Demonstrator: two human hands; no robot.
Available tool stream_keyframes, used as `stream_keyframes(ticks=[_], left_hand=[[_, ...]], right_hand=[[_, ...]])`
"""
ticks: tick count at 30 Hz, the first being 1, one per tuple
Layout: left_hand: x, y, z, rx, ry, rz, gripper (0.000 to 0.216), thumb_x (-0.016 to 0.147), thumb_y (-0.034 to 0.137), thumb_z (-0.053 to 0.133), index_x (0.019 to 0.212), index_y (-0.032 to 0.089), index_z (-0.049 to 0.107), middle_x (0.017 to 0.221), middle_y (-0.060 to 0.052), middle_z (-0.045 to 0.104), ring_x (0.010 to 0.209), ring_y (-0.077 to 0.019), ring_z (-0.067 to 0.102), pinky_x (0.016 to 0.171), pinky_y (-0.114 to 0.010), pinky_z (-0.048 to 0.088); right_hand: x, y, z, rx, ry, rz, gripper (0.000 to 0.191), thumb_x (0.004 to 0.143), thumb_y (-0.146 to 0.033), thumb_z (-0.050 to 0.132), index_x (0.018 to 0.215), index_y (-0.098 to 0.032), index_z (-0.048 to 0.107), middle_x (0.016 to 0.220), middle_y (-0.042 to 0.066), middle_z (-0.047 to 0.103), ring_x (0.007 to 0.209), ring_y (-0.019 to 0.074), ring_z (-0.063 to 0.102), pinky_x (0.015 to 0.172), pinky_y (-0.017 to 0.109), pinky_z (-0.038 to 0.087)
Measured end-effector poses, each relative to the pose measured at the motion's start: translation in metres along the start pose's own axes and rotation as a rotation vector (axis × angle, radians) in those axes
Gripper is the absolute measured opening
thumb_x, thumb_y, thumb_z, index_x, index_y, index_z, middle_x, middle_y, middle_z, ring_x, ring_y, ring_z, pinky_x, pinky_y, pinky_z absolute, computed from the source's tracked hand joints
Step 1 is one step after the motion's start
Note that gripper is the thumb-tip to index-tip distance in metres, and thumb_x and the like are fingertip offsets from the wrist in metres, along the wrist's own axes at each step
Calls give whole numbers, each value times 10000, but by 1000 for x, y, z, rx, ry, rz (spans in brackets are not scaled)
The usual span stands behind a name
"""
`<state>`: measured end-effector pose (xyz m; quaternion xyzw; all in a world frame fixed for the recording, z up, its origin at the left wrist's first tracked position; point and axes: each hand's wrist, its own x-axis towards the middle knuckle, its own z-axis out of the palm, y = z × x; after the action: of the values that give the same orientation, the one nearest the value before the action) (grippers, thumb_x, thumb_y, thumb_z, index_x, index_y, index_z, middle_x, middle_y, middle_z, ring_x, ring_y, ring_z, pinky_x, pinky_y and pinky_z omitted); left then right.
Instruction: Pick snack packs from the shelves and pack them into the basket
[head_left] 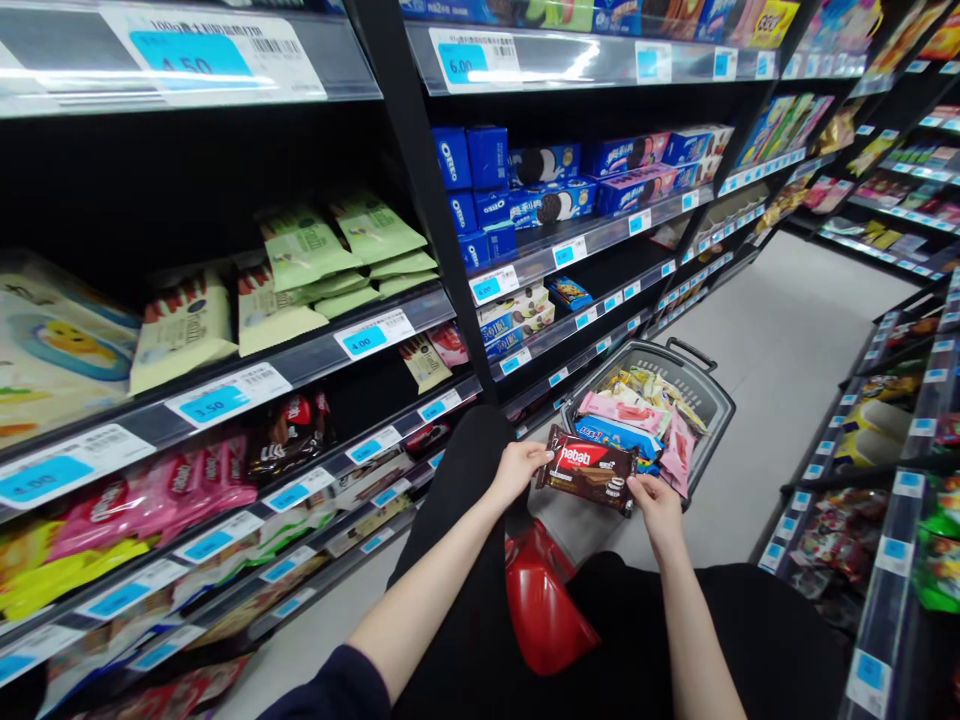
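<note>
Between my two hands is a brown packet of wafers (586, 470) with a red label reading "nabati". My left hand (519, 470) pinches its left end, and my right hand (660, 507) grips its lower right corner. The packet is held flat, face up, just in front of a dark grey shopping basket (716, 425) on the floor. Heaped in the basket are several snack packets, among them a pink packet (622, 409) and a blue packet (611, 436). The basket's near side is partly hidden by the wafers.
Shelves on the left hold green snack bags (307, 245), pink packets (161, 495) and blue Oreo boxes (487, 158). A lower shelf of bagged snacks (840, 535) runs along the right. Below my arms is a glossy red object (544, 600). Grey floor (795, 310) stretches ahead.
</note>
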<state>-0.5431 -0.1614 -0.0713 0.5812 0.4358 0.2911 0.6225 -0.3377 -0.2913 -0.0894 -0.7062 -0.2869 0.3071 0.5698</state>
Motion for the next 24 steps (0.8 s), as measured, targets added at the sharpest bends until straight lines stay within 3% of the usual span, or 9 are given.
stream_keyframes(ticks=[5, 8, 12, 15, 18, 24], left_hand=[[-2, 4, -2, 16, 8, 38, 276, 628, 399, 656, 630, 122, 652, 517, 17, 532, 474, -94, 443, 493, -216, 350], [-6, 5, -3, 38, 46, 114, 220, 625, 356, 687, 629, 136, 670, 685, -11, 586, 543, -94, 484, 537, -218, 392], [-7, 6, -4, 7, -9, 208, 194, 685, 330, 649, 644, 147, 697, 808, -47, 616, 612, -126, 561, 600, -253, 465], [-7, 7, -5, -32, -31, 264, 133, 684, 248, 640, 744, 174, 734, 887, -73, 667, 866, -203, 610, 790, -307, 478], [-7, 8, -5, -95, -68, 230, 198, 686, 189, 587, 812, 184, 739, 960, -78, 690, 927, -221, 616, 841, -344, 474], [-6, 6, -1, -106, -153, 164, 259, 721, 181, 518, 869, 157, 729, 1013, -79, 696, 1009, -239, 611, 913, -380, 449]], right_hand=[[-4, -4, -2, -33, -3, -51, 372, 581, -518, 704, 592, -154, 626, 512, -10, 542, 492, 123, 464, 481, 253, 386], [-8, -6, -6, -36, 56, -102, 351, 611, -508, 705, 659, -167, 636, 437, -46, 471, 425, 109, 416, 436, 248, 362], [-9, -6, -9, 144, -80, -44, 346, 659, -513, 686, 724, -175, 657, 554, 22, 623, 493, 171, 560, 521, 309, 475], [-7, -2, -7, 255, -65, 17, 420, 667, -569, 652, 756, -159, 677, 709, 81, 679, 630, 213, 626, 589, 339, 508], [-5, 3, -1, 289, 43, 55, 365, 611, -514, 719, 730, -176, 652, 684, 43, 652, 625, 184, 610, 560, 297, 497], [8, 12, 7, 210, 82, 4, 386, 522, -498, 750, 711, -193, 608, 692, 22, 620, 634, 182, 600, 575, 314, 493]])
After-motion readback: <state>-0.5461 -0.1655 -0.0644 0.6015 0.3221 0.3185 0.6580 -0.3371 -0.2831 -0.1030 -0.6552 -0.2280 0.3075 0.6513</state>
